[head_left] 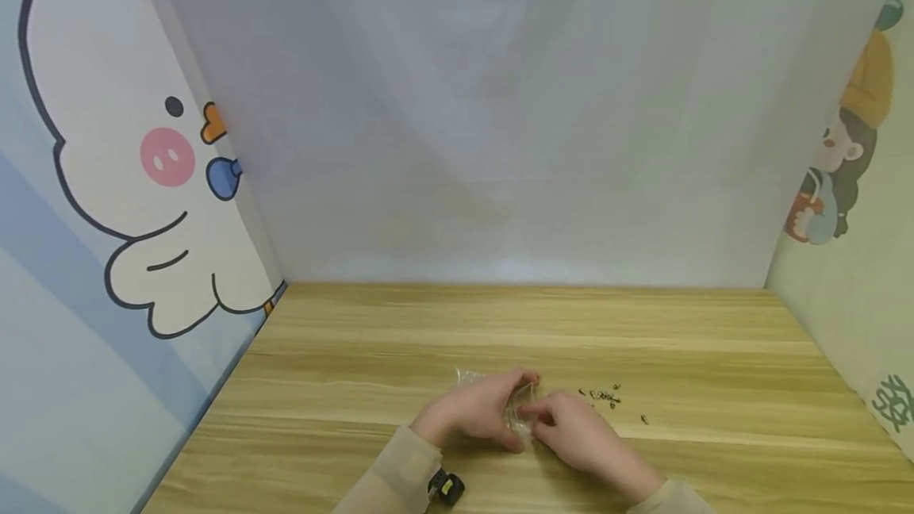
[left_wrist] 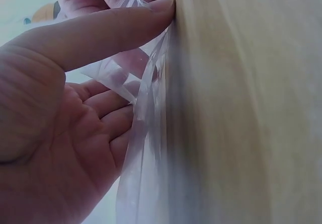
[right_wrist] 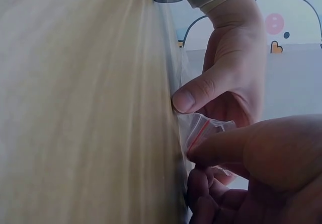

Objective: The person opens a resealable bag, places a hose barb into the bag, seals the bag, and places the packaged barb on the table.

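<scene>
A clear plastic zip bag (head_left: 520,412) with a red line (right_wrist: 200,134) along its mouth lies on the wooden table between the hands. My left hand (head_left: 480,407) holds it from the left, thumb at the near side and fingers at the far side. In the left wrist view, the left thumb (left_wrist: 121,32) lies across the bag's edge. My right hand (head_left: 574,428) is at the mouth from the right, index finger reaching to the plastic and the other fingers curled. Its thumb (right_wrist: 221,151) touches the bag's edge. Several small metal pieces (head_left: 605,397) lie beyond the right hand.
One small metal piece (head_left: 644,420) lies apart at the right. A black device (head_left: 447,488) is strapped at the left wrist. A pale backdrop (head_left: 514,141) stands behind the table (head_left: 343,339), with cartoon-printed panels (head_left: 93,141) at the sides.
</scene>
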Tool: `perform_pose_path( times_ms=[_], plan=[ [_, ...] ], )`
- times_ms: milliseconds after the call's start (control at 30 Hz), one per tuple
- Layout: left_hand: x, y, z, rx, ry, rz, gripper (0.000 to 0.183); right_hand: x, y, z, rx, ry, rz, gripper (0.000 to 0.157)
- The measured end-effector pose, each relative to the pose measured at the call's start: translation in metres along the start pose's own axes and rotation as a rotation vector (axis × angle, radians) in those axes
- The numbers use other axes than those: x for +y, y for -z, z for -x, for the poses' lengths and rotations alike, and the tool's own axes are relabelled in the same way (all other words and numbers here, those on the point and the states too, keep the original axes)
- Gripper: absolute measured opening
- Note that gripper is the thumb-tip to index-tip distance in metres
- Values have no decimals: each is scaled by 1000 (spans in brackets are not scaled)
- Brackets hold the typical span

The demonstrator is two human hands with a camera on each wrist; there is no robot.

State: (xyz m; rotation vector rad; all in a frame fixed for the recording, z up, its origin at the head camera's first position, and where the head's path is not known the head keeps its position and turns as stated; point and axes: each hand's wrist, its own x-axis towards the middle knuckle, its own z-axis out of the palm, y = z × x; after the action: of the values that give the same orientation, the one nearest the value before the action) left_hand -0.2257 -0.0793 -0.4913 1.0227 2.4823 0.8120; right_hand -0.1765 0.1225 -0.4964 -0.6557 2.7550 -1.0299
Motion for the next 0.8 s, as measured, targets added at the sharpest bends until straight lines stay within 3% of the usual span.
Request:
perform_pose_path(
  times_ms=[333,567,800],
  plan=[
    [1,-2,-2,29,-46,5,94,3,-3,-2,53,-46,-44,24],
    [0,-4,-5,48,-34,17,91,5,0,-5,60,-83,-42,24],
    [-2,-4,-1,-25,-21,-23,102,4,4,-3,65,-76,-14,21]
  ],
)
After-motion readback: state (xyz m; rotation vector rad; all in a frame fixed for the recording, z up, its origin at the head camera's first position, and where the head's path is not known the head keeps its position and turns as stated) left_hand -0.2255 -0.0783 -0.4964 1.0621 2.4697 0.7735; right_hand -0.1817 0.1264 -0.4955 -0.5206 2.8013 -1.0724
